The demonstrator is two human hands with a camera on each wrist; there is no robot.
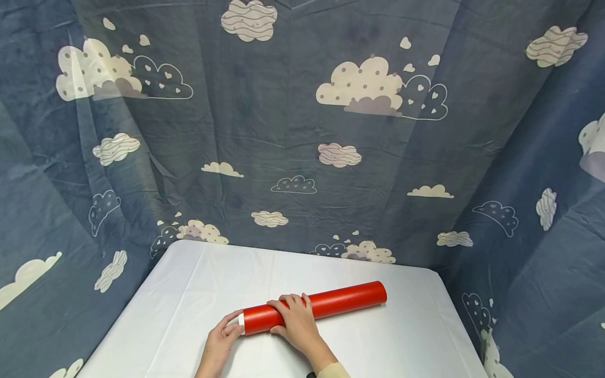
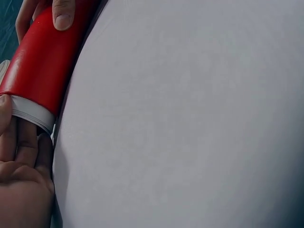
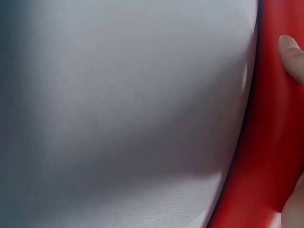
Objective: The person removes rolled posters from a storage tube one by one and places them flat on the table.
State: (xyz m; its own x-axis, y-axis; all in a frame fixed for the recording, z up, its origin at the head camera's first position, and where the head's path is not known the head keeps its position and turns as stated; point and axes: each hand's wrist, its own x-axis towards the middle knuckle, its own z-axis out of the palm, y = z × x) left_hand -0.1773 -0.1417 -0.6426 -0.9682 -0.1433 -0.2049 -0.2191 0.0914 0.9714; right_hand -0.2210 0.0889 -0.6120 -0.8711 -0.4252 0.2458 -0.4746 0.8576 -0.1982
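Observation:
A long red tube (image 1: 350, 300) lies slantwise over the white table, its right end farther back. At its left end a white rim (image 1: 241, 321) sticks out from the red. My left hand (image 1: 221, 338) holds this rim, thumb on the outside; in the left wrist view, several fingers (image 2: 26, 147) reach into the hollow opening, their tips hidden. Over the tube's left half, my right hand (image 1: 299, 323) grips it from above, fingers on the far side and thumb (image 3: 292, 57) on the near side. What lies inside the tube is hidden.
The white-covered table (image 1: 392, 341) extends around the tube. Behind it and at both sides hangs a dark blue-grey curtain (image 1: 264, 126) with a cloud pattern. A pale sleeve (image 1: 333, 370) shows at my right wrist.

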